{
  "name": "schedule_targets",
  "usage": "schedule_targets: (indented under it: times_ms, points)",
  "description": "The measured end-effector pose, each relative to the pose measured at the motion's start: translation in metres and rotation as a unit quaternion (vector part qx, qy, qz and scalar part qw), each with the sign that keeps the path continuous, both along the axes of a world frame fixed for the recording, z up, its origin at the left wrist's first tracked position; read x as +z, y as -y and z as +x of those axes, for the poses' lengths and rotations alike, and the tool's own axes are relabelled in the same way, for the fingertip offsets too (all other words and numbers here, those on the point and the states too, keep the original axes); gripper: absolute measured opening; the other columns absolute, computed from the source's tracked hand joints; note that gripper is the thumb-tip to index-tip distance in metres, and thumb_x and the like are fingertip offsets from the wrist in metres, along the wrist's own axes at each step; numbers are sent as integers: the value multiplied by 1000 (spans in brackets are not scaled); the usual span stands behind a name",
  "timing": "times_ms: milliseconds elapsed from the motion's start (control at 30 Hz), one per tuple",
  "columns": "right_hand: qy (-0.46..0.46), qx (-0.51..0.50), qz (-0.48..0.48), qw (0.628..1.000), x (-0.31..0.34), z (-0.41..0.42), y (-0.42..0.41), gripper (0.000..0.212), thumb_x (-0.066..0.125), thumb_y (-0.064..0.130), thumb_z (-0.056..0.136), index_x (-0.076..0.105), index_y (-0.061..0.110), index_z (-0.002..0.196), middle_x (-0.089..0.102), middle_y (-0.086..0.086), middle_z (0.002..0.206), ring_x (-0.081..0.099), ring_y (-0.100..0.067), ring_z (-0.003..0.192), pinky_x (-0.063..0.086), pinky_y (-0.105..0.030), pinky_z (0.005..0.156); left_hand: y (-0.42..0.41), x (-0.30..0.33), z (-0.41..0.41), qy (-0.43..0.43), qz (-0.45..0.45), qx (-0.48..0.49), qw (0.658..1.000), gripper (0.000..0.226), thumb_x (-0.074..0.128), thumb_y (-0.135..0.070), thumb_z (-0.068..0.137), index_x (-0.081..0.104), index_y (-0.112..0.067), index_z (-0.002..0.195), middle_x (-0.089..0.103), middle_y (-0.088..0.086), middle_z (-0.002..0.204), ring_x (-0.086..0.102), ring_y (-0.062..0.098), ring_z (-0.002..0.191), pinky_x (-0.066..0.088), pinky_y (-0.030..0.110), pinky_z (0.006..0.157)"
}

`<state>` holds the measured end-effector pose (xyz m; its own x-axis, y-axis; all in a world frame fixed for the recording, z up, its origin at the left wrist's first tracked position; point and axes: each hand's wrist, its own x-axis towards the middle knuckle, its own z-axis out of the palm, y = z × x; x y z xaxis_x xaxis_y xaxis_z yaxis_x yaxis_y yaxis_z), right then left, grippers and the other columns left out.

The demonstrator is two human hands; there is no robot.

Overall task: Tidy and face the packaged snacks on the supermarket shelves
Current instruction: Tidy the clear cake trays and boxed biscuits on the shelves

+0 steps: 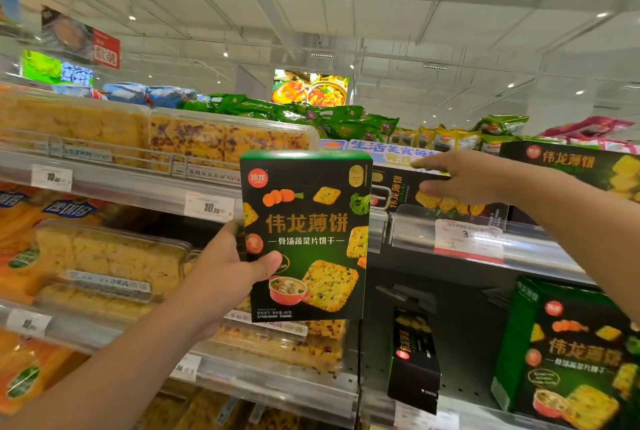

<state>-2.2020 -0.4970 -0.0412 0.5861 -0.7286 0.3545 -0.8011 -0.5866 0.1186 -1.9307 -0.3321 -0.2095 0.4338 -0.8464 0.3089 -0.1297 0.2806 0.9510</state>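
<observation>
My left hand (228, 270) grips a dark green cracker box (306, 235) by its left edge and holds it upright in front of the shelves, its printed face toward me. My right hand (464, 178) reaches to the upper right shelf, where its thumb and fingers pinch the end of a same-brand box (446, 201) lying on its side behind the shelf lip. Another such box (575, 163) lies further right on that shelf. On the shelf below stand a narrow dark box (414, 360) turned sideways and a green box (568, 357) facing front.
Clear plastic trays of yellow crackers (228, 142) fill the left shelves behind wire rails, with price tags (209, 206) on the shelf edges. Green snack bags (311, 118) and pink bags (588, 128) are piled on top. A price label (467, 237) hangs on the right shelf lip.
</observation>
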Motion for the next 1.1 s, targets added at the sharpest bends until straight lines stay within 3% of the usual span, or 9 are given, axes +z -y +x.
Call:
schedule_targets:
  times_ms: [200,300,400,533,633,733,800,867,1100]
  points:
    - [7,-4,2,1000,-4,-8,-6,49,51,44,96,38,38,143,49,-2,142,56,-8,86,42,-20,68,4,-3,-5,-2,1,-8,1000,36,72,-7,86,58,-30,110,74,-8,101,68,20,102,51,52,94]
    - [4,-14,-6,1000,-6,-13,-11,52,51,43,96,34,38,146,43,-2,148,56,-14,96,41,-23,77,6,-2,-6,3,4,-7,1000,37,73,-8,85,58,-32,110,73,-6,103,67,20,102,51,52,93]
    - [62,11,-36,997,-13,-23,-29,49,54,37,96,40,37,142,48,-2,144,59,-8,89,44,-25,77,6,1,-7,0,-3,-16,1000,38,72,-7,85,57,-31,111,73,-5,105,67,20,102,52,50,93]
    - [203,180,-206,940,-65,-46,-70,26,61,9,87,66,17,111,65,0,107,59,-5,92,49,-17,80,6,1,-6,-8,-14,-22,1000,38,72,-6,86,57,-29,113,70,-4,109,66,19,104,51,46,91]
    - [209,169,-182,946,-136,-63,-87,25,65,-1,79,65,19,94,59,12,89,59,-8,82,49,-18,71,6,-4,-5,-8,-20,-28,999,36,72,-7,85,58,-30,108,71,-6,106,67,16,100,53,37,81]
    - [134,69,-32,988,-202,-66,-79,43,67,12,80,55,29,117,51,15,114,54,-12,109,39,-10,86,6,-12,-4,-9,-19,-22,1000,35,73,-7,84,58,-32,104,71,-7,103,67,14,97,54,36,79]
    - [64,16,59,996,-237,-61,-69,72,69,32,79,34,32,142,33,13,145,33,-11,134,33,-16,104,7,-18,-5,-13,-12,-24,1000,35,73,-7,84,58,-32,104,70,-5,105,67,16,98,54,39,80]
    - [36,-6,101,994,-262,-55,-61,93,72,41,76,16,35,150,17,13,156,18,-12,143,26,-27,114,8,-23,-7,-17,-7,-34,999,36,73,-7,84,58,-31,106,70,-5,107,67,20,101,55,40,80]
    - [73,3,29,997,-290,-42,-49,77,72,34,79,30,34,144,33,14,147,23,-10,138,29,-30,112,8,-27,-9,-15,2,-34,999,39,74,-7,83,57,-32,108,70,-3,109,67,22,103,55,47,88]
